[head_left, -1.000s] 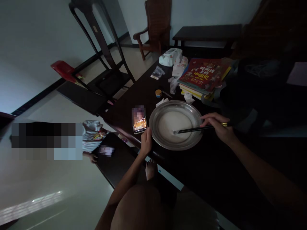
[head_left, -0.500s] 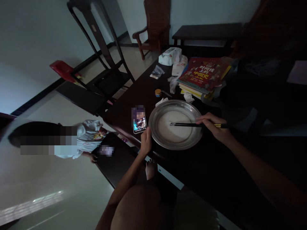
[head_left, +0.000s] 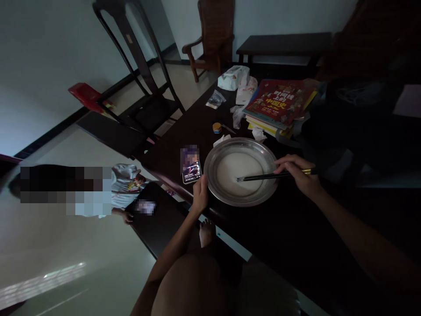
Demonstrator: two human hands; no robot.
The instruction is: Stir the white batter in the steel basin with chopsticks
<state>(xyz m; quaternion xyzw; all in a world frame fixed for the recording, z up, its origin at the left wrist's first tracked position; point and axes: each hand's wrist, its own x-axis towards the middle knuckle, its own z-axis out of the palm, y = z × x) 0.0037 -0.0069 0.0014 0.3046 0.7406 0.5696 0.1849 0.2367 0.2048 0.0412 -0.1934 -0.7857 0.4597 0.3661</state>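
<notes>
A round metal basin (head_left: 241,202) of white, milky liquid (head_left: 243,162) stands on the dark table. My left hand (head_left: 200,193) grips its left rim, thumb up against the edge; the fingers underneath are partly hidden. From the right, my right hand (head_left: 297,173) reaches over the rim, closed on a pair of black chopsticks (head_left: 259,176) with gold bands. Their tips dip into the liquid, held close together. A phone (head_left: 191,171) with a lit screen rests on the table just beyond my left hand.
Behind the basin are a stack of books (head_left: 279,103), crumpled tissue (head_left: 259,134), a small jar (head_left: 216,127) and plastic bags (head_left: 246,90). At the left, another person (head_left: 123,184) is beside a dark bench (head_left: 158,232). A tall chair (head_left: 154,105) stands beyond the table.
My right hand has shifted slightly right, and the chopstick tips have moved toward me through the liquid. My left hand and the basin stay put. The phone's picture differs.
</notes>
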